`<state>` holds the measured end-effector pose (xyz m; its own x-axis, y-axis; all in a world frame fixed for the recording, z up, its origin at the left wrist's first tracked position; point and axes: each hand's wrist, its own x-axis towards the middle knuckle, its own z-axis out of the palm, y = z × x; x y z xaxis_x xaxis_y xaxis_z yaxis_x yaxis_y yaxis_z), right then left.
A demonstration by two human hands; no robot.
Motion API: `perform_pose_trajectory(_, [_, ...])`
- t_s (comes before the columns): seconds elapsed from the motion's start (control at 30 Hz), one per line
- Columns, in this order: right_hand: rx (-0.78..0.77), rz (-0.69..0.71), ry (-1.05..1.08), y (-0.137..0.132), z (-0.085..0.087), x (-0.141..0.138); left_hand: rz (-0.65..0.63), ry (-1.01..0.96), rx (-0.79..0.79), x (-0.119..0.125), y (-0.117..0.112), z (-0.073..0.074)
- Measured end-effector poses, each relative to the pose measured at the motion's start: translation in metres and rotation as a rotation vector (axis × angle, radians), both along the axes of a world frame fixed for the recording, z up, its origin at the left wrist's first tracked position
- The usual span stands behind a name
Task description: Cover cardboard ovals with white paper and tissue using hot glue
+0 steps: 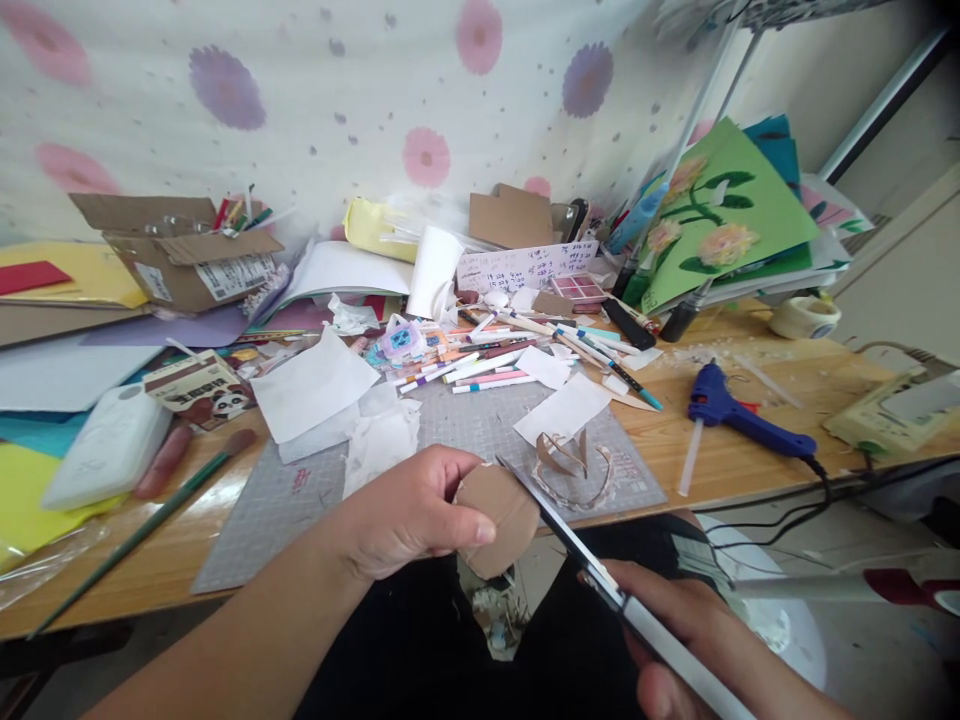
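Scattered pens (491,379) and papers (315,385) covered much of the wooden tabletop (810,385). At its near edge, the left fingers (448,465) pinched a cardboard disc (502,515), nearly closed; the right fingers (645,582) curled round a bladed tool (613,592), blade beside the disc.

Black legwear (397,645) is worn with 2 bare forearms (255,610).

Two hands (416,512), one cardboard disc (506,520), one cutting tool (616,594), one glue gun (739,420), one cutting mat (259,535)
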<state>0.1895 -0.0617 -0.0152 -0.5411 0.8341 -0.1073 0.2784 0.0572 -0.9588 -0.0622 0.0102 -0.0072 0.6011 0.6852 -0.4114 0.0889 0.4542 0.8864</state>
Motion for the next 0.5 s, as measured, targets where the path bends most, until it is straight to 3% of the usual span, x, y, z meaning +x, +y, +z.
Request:
perform_pose_trajectory(0.23, [-0.013,0.03,-0.05,-0.003,-0.01,0.007,0.029,0.045,-0.004,-0.008,0.005,0.005])
perform_pose_trajectory(0.5, [0.007,-0.31,-0.069,-0.013,-0.026,0.021,0.09,0.12,0.106,-0.011,-0.002,0.004])
